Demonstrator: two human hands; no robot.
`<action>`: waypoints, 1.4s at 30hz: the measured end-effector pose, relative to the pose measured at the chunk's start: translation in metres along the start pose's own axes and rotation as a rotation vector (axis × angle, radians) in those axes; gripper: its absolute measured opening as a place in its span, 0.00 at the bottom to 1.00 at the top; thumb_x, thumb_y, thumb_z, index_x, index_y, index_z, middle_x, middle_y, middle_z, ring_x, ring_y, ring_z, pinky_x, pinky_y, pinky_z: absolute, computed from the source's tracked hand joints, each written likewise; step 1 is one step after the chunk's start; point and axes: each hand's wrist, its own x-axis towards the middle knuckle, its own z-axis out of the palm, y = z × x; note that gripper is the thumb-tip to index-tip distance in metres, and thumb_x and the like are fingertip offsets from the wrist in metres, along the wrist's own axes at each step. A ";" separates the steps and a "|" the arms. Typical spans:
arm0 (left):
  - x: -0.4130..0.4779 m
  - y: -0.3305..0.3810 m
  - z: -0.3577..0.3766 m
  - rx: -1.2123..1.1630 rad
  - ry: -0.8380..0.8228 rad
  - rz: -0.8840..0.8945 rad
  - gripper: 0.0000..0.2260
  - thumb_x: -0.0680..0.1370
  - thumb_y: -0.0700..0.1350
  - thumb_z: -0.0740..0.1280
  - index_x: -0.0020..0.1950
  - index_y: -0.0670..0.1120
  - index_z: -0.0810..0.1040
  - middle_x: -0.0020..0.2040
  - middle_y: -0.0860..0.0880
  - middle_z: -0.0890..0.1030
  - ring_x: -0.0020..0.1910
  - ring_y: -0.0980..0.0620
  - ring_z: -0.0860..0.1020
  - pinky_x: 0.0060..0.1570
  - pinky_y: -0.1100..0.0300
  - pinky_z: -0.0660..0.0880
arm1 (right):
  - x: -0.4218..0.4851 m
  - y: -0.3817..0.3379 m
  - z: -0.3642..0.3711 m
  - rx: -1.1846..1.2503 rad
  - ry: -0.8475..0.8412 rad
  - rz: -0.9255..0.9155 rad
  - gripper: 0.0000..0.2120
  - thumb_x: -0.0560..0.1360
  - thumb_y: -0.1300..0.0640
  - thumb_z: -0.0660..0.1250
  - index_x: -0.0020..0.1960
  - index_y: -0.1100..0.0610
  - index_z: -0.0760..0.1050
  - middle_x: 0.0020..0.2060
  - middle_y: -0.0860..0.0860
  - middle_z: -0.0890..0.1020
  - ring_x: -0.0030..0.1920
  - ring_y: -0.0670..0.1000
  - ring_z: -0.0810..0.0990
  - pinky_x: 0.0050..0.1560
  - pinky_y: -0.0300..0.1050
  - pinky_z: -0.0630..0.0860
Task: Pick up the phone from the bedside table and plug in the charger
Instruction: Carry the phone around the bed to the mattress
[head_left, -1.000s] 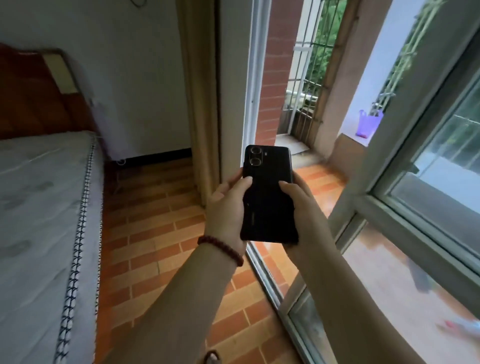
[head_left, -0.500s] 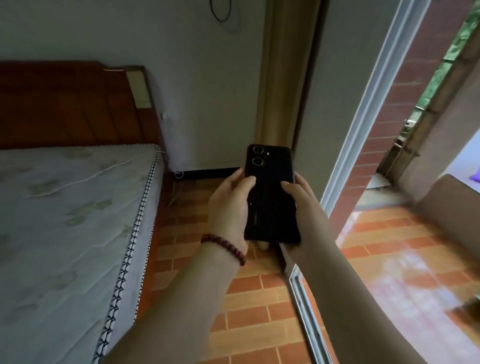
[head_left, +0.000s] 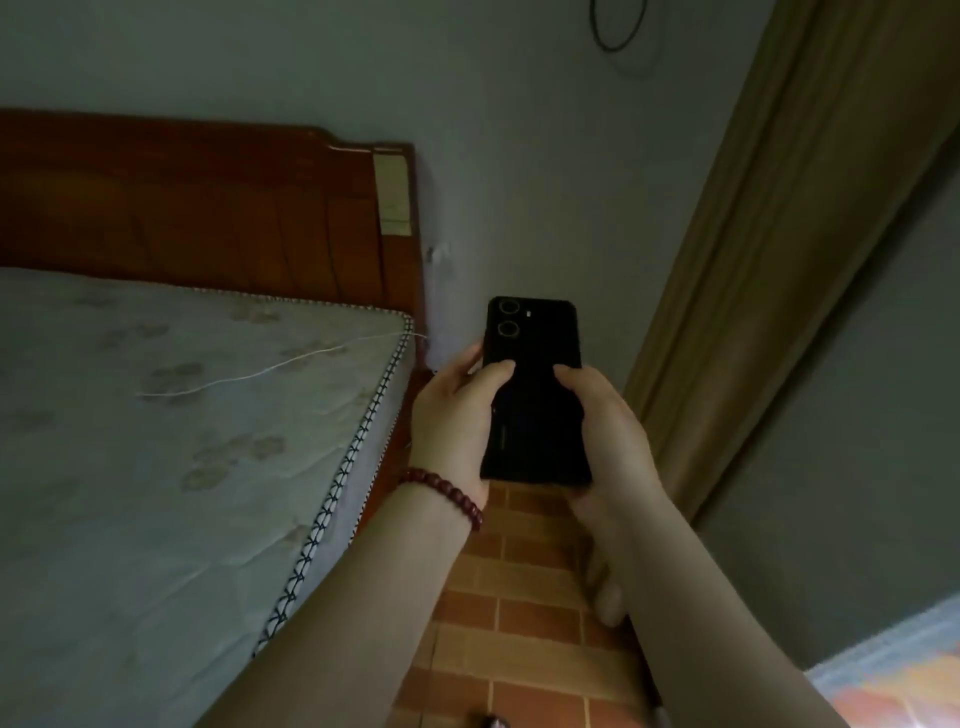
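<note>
Both hands, left hand (head_left: 457, 415) and right hand (head_left: 608, 431), closed on upright phone (head_left: 535, 395); charger cable (head_left: 270, 371) at ten o'clock, nearer left.

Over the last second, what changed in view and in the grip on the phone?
The view swung left, away from the open door and balcony toward the bed, where a white cable lies. Unchanged: left hand and right hand grip the black phone, lenses facing the camera.
</note>
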 end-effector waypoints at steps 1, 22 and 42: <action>0.031 0.009 0.005 -0.015 0.015 0.017 0.10 0.71 0.45 0.70 0.49 0.57 0.83 0.45 0.49 0.86 0.45 0.47 0.83 0.41 0.47 0.81 | 0.034 -0.006 0.010 -0.010 -0.030 0.018 0.07 0.73 0.52 0.69 0.38 0.46 0.84 0.36 0.49 0.87 0.36 0.50 0.86 0.27 0.42 0.80; 0.419 0.122 -0.074 -0.121 0.309 0.090 0.13 0.73 0.41 0.68 0.54 0.54 0.78 0.54 0.45 0.82 0.50 0.44 0.81 0.49 0.44 0.79 | 0.433 0.016 0.233 -0.173 -0.295 0.103 0.05 0.74 0.47 0.67 0.47 0.44 0.81 0.38 0.49 0.87 0.37 0.50 0.86 0.30 0.45 0.81; 0.650 0.197 -0.281 -0.200 0.744 0.038 0.12 0.71 0.45 0.71 0.54 0.49 0.79 0.46 0.46 0.84 0.42 0.48 0.84 0.37 0.53 0.81 | 0.647 0.137 0.499 -0.359 -0.698 0.315 0.08 0.75 0.52 0.66 0.53 0.47 0.79 0.47 0.54 0.85 0.45 0.55 0.85 0.37 0.49 0.82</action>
